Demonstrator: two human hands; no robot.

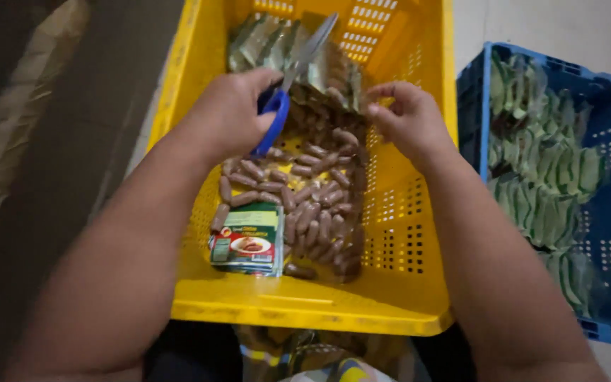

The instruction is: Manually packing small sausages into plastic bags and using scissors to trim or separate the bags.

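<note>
Pack material: clear, thin plastic pack (pixel 334 99) of small brown sausages, mid-frame in the yellow crate (pixel 397 297); it looks soft and floppy, probably slick, and likely sags if lifted by one corner.
Pack position: upper centre of the crate, between both hands, resting on the pile.
Where to hold: judged best pinched at the sealed top edge, clear of the blades, since the filled body would give under pressure.
Right hand (pixel 411 120): fingers pinched on the pack's edge at centre right.
Left hand (pixel 231 113): clenched through the blue handle of the scissors (pixel 295 71); grey blades point to the upper right over the pack.
Scissors: stiff and sharp; the film should cut easily.
Sausages (pixel 305 205): loose, smooth, rounded pieces heaped on the crate floor, likely to roll and slip.
Label (pixel 249 240): green printed wrapper lying lower left in the crate.
Blue crate (pixel 602 233): right edge of frame, filled with green packets (pixel 539 163).
</note>
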